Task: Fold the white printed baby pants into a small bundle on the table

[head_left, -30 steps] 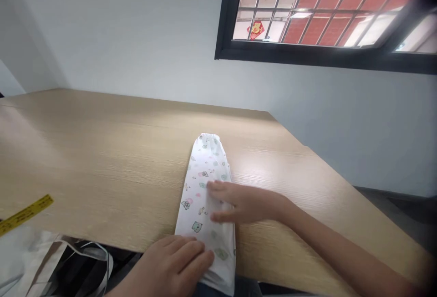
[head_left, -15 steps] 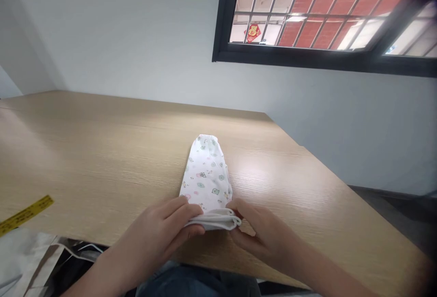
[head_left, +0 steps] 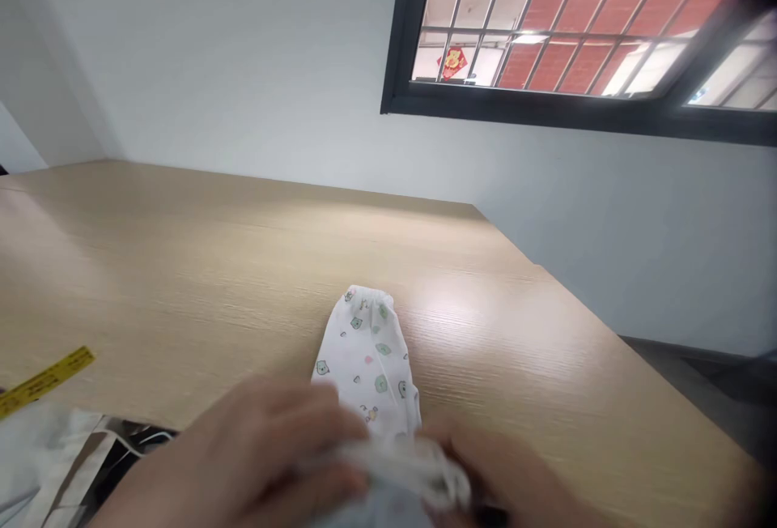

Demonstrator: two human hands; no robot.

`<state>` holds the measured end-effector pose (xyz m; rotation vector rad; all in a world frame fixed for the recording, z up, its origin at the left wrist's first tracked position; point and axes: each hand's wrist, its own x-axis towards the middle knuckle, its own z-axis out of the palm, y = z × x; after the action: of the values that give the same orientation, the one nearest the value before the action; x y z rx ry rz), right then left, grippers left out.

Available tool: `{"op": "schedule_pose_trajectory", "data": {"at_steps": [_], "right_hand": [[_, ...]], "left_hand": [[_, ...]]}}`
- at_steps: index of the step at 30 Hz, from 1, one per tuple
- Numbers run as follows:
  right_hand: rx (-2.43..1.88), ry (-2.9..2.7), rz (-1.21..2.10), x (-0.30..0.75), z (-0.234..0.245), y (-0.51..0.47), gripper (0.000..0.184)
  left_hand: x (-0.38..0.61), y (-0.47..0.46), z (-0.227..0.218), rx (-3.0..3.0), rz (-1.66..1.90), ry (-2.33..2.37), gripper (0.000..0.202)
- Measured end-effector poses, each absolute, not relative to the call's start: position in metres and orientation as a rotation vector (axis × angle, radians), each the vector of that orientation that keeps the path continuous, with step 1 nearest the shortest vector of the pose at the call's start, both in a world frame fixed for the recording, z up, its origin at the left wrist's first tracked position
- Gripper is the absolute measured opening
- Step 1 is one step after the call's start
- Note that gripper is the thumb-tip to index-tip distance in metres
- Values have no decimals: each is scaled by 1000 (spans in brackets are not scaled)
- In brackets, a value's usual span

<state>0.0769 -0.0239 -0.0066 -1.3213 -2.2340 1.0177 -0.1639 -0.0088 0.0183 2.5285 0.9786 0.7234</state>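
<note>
On my feed the folded white garment [head_left: 367, 358] lies flat on the wooden table [head_left: 182, 269], printed with small animal faces and pink and green marks. Its long axis runs straight out from the person, away from the table's near edge, with the gathered elastic end [head_left: 367, 299] farthest off and leaning slightly left of the near end. So the whole length stretches ahead of the hands, and they work only at the end closest to the body.

That near end is turned up into a soft rolled fold [head_left: 394, 463], low in the frame and smeared by motion blur. The left hand [head_left: 243, 447] comes in from the lower left and lies over the garment's near left side, reaching farther up the cloth than the other. The right hand [head_left: 503, 471] sits at the right end of the fold, lower and more blurred. Both seem curled around the fold, but I can't tell from here whether either is really gripping it or only resting against it.

Off to the left, a yellow tape measure [head_left: 45, 381] lies near the table's edge, well apart from the hands, above a white bag [head_left: 42, 455].
</note>
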Motion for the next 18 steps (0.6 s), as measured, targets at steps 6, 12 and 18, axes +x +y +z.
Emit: {"op": "schedule_pose_trajectory", "data": {"at_steps": [6, 12, 18], "right_hand": [[-1324, -2084, 584, 74, -1, 83, 13], [-1482, -1884, 632, 77, -45, 149, 23], [-1414, -1885, 657, 80, -62, 150, 19]], "left_hand": [[-128, 100, 29, 2539, 680, 1104, 24], [-117, 180, -20, 2472, 564, 1149, 26], [-119, 193, -58, 2420, 590, 1214, 26]]}}
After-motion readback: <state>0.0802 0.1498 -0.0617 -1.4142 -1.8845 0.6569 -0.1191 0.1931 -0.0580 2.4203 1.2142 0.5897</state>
